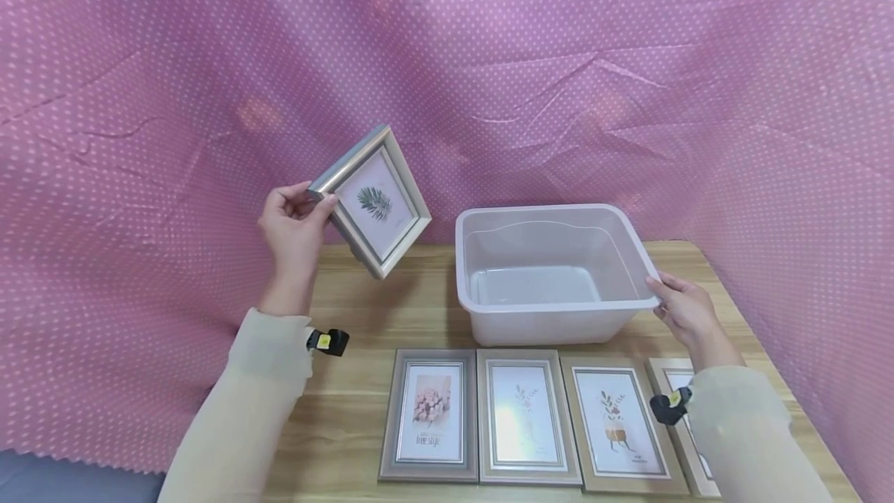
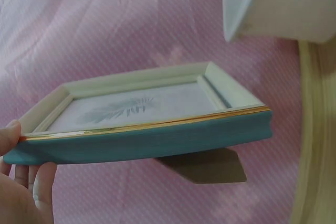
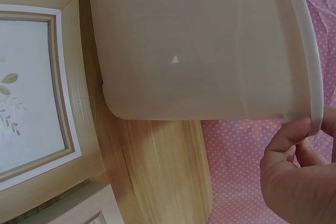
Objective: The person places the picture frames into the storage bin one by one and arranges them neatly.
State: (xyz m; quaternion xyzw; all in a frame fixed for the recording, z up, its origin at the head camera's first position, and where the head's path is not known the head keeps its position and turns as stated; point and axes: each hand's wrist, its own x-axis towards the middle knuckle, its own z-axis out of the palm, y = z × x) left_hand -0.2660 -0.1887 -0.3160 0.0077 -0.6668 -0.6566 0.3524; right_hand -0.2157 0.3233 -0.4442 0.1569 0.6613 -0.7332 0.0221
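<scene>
My left hand pinches one corner of a picture frame, holding it tilted in the air above the left part of the table. The print inside it shows a green leaf; in the left wrist view its edge is blue-green, and a brown stand flap sticks out behind. At the right, my right hand grips the rim of a whitish plastic tub at its front right corner, thumb on top. Only the tub's bare bottom and walls show inside it.
Several picture frames lie face up in a row along the front: a pink flower print, a glare-covered plant print, a potted plant print, and one partly under the right forearm. Pink dotted cloth hangs behind the wooden table.
</scene>
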